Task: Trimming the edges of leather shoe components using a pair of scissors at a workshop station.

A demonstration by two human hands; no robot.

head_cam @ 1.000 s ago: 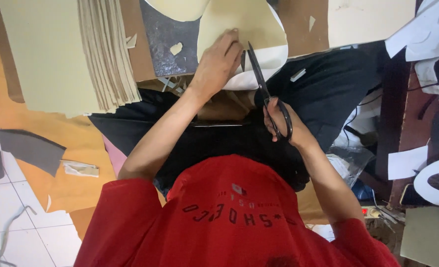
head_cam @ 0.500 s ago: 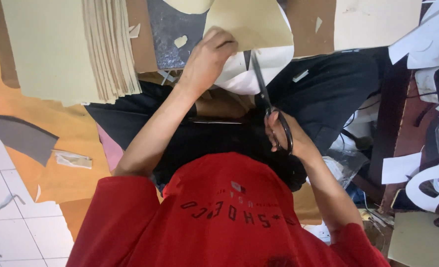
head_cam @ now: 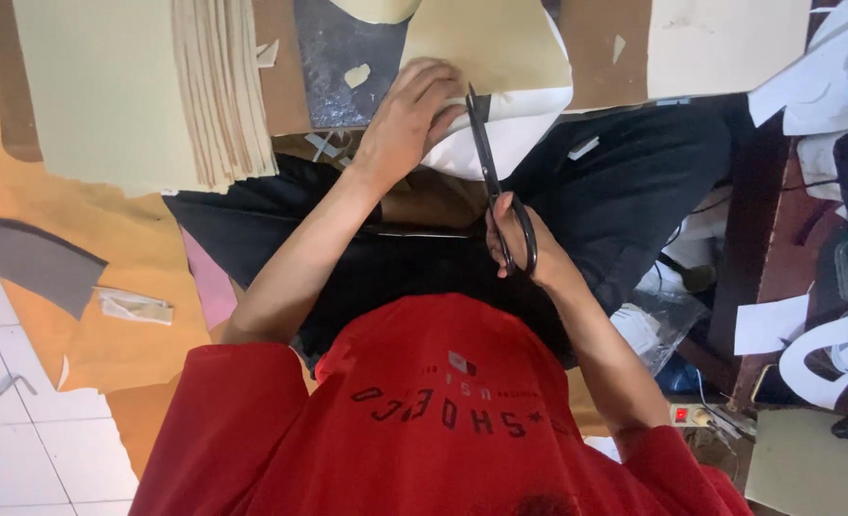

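Since the earlier frames, the left hand [head_cam: 407,119] has slid a little lower on the tan sheet [head_cam: 486,43], and the black scissors [head_cam: 497,177] have pushed further in, their tips now at the sheet's lower edge just beside the left fingers [head_cam: 440,88]. The person's right hand [head_cam: 520,250] holds the scissors by the handle loops, thumb and fingers threaded through them and closed around them; the blades look nearly together, only a narrow gap showing near the tips. That left hand lies flat and spread on the tan sheet, pressing it down rather than gripping it, with the fingers bent over the edge where the tan layer meets a white sheet [head_cam: 505,139] beneath it. Both sheets rest over the person's lap, which is covered by dark cloth [head_cam: 634,182]. A grey mottled board [head_cam: 343,67] lies just left of the tan sheet, with a small pale scrap [head_cam: 357,75] on it. Farther left stands a stack of cream sheets [head_cam: 218,91], its edges fanned, next to a large pale green sheet [head_cam: 99,91]. Brown paper [head_cam: 147,258] covers the floor on the left, carrying a dark grey cut piece [head_cam: 32,263]. White paper offcuts [head_cam: 806,86] lie at the right.
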